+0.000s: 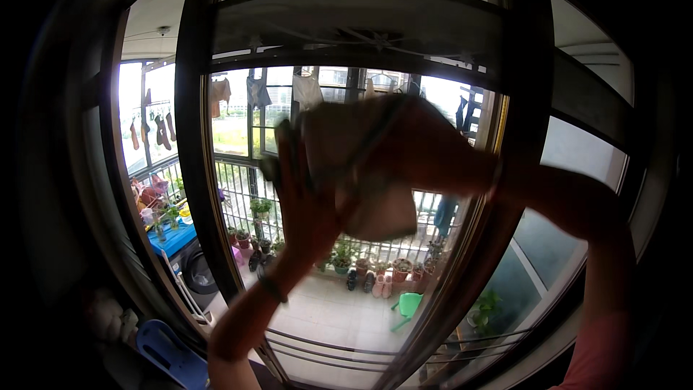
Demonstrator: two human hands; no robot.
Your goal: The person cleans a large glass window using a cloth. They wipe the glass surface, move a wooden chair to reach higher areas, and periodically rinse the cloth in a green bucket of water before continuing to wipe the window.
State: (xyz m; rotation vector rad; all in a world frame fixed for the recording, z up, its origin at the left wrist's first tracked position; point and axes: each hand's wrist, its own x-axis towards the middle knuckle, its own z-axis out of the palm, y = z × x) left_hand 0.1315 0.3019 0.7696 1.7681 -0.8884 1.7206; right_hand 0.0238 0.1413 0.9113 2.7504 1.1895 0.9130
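Right hand [426, 148] presses a cloth [368, 173] on the window pane [346, 318], fingers wrapped over it. Left hand [303, 195] flat beside it, fingers spread wide, touching the cloth's edge (blurry). Risk: cloth slipping free if the grip loosens.

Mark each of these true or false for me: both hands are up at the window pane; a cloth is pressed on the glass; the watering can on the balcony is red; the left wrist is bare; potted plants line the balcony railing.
1. Both hands are up at the window pane. True: left hand, right hand.
2. A cloth is against the glass. True.
3. The watering can is red. False: green.
4. The left wrist is bare. False: it wears a dark band.
5. Potted plants line the railing. True.
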